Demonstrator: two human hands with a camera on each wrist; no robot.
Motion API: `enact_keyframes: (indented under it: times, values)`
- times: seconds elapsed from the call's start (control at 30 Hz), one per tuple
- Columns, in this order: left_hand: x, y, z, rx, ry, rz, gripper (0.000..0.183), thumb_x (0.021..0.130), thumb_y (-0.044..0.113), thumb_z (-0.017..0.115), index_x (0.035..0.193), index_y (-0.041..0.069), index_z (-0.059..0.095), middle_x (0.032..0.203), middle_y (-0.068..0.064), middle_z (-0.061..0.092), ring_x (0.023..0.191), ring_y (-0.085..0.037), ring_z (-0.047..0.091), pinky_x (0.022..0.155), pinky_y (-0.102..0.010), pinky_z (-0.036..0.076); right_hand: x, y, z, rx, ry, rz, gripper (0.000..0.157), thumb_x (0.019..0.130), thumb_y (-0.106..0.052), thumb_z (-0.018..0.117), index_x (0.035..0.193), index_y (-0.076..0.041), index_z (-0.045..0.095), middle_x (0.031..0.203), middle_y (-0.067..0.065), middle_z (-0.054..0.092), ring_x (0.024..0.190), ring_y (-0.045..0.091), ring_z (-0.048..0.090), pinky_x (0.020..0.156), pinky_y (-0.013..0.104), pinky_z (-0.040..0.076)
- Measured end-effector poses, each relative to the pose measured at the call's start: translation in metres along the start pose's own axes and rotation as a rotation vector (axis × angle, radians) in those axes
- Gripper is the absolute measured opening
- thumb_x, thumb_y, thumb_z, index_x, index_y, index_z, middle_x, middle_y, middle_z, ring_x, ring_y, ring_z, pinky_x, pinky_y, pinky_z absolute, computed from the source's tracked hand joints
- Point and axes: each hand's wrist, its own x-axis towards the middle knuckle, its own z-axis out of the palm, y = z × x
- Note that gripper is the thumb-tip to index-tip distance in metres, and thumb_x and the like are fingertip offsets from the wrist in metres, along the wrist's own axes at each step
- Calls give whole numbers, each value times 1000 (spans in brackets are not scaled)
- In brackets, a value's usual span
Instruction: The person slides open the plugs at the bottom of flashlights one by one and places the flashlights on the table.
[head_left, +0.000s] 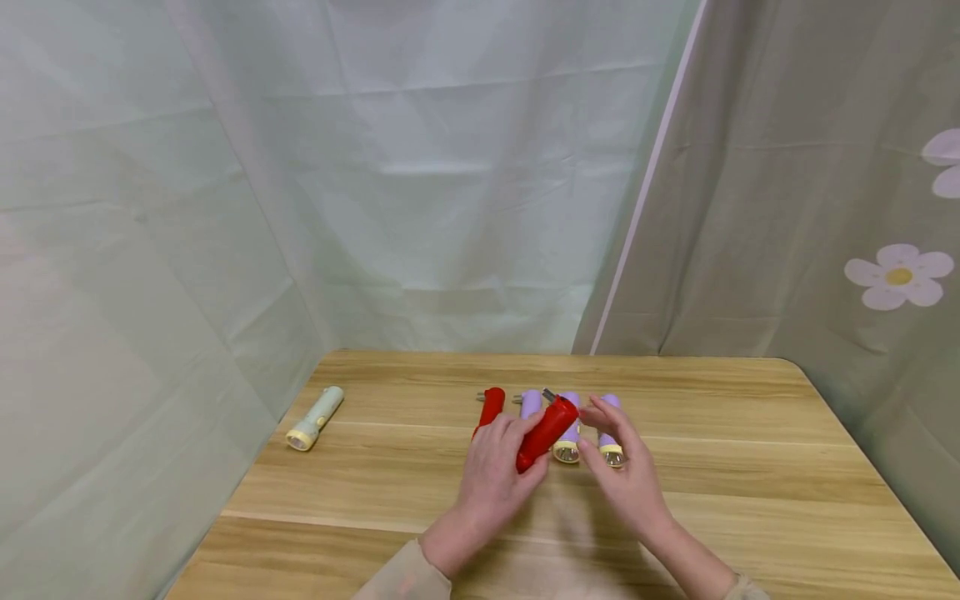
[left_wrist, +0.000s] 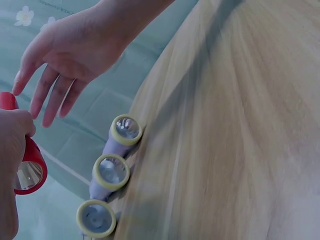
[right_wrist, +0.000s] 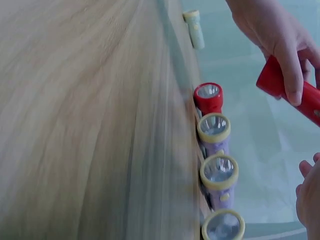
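Note:
My left hand (head_left: 497, 471) grips a red flashlight (head_left: 546, 435) above the table, tilted up to the right. Metal plug prongs (head_left: 550, 395) stick out near its upper end; its lens end (left_wrist: 31, 176) shows in the left wrist view. Fingers loosely extended, my right hand (head_left: 626, 471) is beside that upper end; whether a fingertip touches it I cannot tell. Behind the hands lie another red flashlight (head_left: 492, 403), prongs out, and three purple ones: one with prongs out (head_left: 531, 401), a middle one (head_left: 566, 452) and a right one (head_left: 612, 457).
A pale green flashlight (head_left: 322, 411) with a yellow rim lies apart at the table's left edge. The wooden table (head_left: 750, 467) meets a hanging pale curtain (head_left: 450, 208) at the back and a grey flowered one (head_left: 750, 208) on the right.

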Motion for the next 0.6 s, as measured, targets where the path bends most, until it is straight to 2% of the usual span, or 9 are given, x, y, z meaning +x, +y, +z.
enact_keyframes:
  times: [0.2, 0.27, 0.33, 0.5, 0.6]
  values:
    - [1, -8, -8, -15, -15, -59, 58, 82, 21, 85, 135, 16, 62, 105, -1, 61, 90, -16, 57, 79, -36, 50, 1, 3, -15, -46, 18, 11, 65, 93, 2, 71, 150, -20, 49, 134, 9, 63, 127, 17, 55, 106, 22, 34]
    - [1, -12, -11, -16, -18, -79, 59, 82, 20, 85, 137, 16, 61, 108, -1, 61, 91, -17, 58, 79, -37, 50, 1, 4, -20, -64, 19, 23, 65, 93, 1, 71, 151, -21, 49, 135, 9, 63, 128, 14, 53, 107, 25, 32]
    - [1, -15, -14, -13, -17, -96, 60, 82, 19, 85, 137, 15, 61, 109, -2, 62, 91, -18, 59, 78, -38, 50, 0, 5, -26, -79, 17, 35, 64, 94, 0, 70, 151, -23, 49, 136, 9, 63, 130, 12, 51, 109, 31, 31]
    - [-1, -24, -22, 6, -25, -145, 60, 81, 19, 86, 136, 15, 60, 106, -3, 62, 88, -17, 59, 75, -37, 50, 0, 7, -38, -111, 13, 60, 64, 95, -3, 71, 151, -23, 48, 138, 7, 62, 130, 6, 48, 108, 60, 28]
    - [-1, -29, -27, 10, -34, -175, 60, 82, 20, 85, 136, 15, 60, 106, -2, 62, 87, -16, 58, 72, -35, 50, 0, 7, -44, -124, 15, 74, 65, 94, -4, 72, 152, -22, 48, 139, 7, 61, 130, 6, 48, 108, 62, 27]
